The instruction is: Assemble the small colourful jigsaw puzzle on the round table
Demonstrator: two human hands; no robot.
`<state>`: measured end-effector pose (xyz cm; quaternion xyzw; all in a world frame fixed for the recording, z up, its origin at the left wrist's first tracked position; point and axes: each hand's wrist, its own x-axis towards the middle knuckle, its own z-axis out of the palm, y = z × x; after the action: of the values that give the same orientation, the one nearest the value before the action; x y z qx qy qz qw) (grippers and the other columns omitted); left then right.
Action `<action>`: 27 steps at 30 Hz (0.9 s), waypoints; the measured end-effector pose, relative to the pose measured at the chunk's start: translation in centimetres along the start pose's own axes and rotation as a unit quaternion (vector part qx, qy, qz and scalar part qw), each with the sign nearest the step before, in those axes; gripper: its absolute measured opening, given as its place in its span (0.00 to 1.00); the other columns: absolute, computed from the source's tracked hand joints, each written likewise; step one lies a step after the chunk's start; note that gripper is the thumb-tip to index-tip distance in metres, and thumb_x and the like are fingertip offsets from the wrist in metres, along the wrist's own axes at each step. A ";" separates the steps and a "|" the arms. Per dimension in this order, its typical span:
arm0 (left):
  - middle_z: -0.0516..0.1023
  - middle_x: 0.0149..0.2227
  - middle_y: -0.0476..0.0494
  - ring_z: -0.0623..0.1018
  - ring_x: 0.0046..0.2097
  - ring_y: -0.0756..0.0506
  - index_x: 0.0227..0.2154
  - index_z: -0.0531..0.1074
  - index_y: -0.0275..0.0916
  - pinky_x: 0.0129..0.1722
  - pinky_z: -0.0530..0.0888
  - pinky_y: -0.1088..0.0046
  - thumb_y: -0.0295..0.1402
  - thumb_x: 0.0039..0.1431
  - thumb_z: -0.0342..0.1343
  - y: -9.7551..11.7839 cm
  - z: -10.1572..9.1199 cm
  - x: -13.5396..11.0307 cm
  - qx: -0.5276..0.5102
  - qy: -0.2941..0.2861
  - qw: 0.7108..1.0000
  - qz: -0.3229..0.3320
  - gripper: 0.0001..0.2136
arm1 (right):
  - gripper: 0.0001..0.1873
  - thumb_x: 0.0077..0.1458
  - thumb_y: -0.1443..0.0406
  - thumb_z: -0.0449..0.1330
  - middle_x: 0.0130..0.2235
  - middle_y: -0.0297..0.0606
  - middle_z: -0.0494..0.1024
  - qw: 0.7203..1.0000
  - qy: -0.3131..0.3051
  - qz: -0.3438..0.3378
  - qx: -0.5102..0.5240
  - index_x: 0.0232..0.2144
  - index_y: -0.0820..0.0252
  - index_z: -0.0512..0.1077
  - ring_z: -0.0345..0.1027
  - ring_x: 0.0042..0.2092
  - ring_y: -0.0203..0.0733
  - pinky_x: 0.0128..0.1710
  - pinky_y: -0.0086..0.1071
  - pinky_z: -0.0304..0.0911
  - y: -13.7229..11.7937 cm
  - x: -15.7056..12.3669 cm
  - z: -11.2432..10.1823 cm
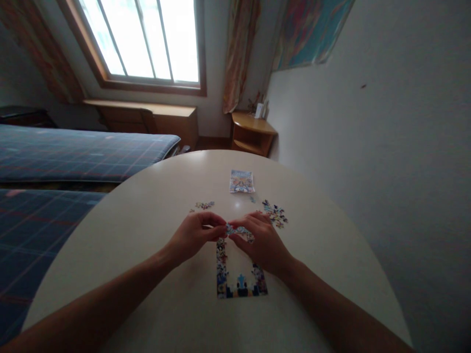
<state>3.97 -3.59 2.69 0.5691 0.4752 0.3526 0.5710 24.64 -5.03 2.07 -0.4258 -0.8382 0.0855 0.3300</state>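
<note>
A partly assembled jigsaw frame (222,269) lies on the round white table (147,230) in front of me. My left hand (195,235) and my right hand (259,240) meet above its top edge. Both pinch a short strip of joined puzzle pieces (235,229) between their fingertips. The strip sits just over the frame's upper left corner. A heap of loose pieces (275,213) lies right of my right hand. A smaller cluster of pieces (204,205) lies beyond my left hand.
A small printed picture card (242,181) lies farther back on the table. A bed with a blue plaid cover (73,152) stands left of the table. A wooden corner shelf (252,131) and a desk under the window (147,117) are behind. A grey wall (386,147) is close on the right.
</note>
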 end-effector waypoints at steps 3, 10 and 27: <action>0.81 0.31 0.44 0.81 0.34 0.46 0.34 0.76 0.36 0.34 0.77 0.72 0.39 0.50 0.64 -0.2 -0.2 0.1 0.043 -0.010 0.999 0.010 0.12 | 0.11 0.59 0.63 0.64 0.40 0.36 0.81 1.000 -0.007 0.003 -0.008 0.45 0.52 0.76 0.71 0.47 0.45 0.54 0.45 0.55 0.0 0.0 0.0; 0.80 0.36 0.45 0.78 0.36 0.45 0.38 0.78 0.42 0.37 0.75 0.68 0.34 0.55 0.60 -1.1 -1.4 0.5 0.314 0.061 0.938 0.134 0.08 | 0.12 0.58 0.65 0.63 0.49 0.39 0.78 0.997 -0.048 0.053 -0.028 0.45 0.51 0.77 0.68 0.52 0.48 0.57 0.49 0.54 0.6 0.1 0.3; 0.80 0.47 0.44 0.76 0.48 0.42 0.43 0.78 0.43 0.51 0.73 0.62 0.32 0.62 0.57 -1.7 -2.0 0.6 0.459 -0.015 0.849 0.262 0.08 | 0.07 0.54 0.63 0.67 0.47 0.37 0.79 0.996 -0.041 0.071 -0.025 0.37 0.51 0.79 0.68 0.52 0.49 0.56 0.50 0.53 0.9 0.3 0.7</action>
<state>2.00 -2.57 1.14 0.8747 0.4079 0.2222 0.1384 24.69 -4.18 1.27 -0.4886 -0.8203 0.1055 0.2781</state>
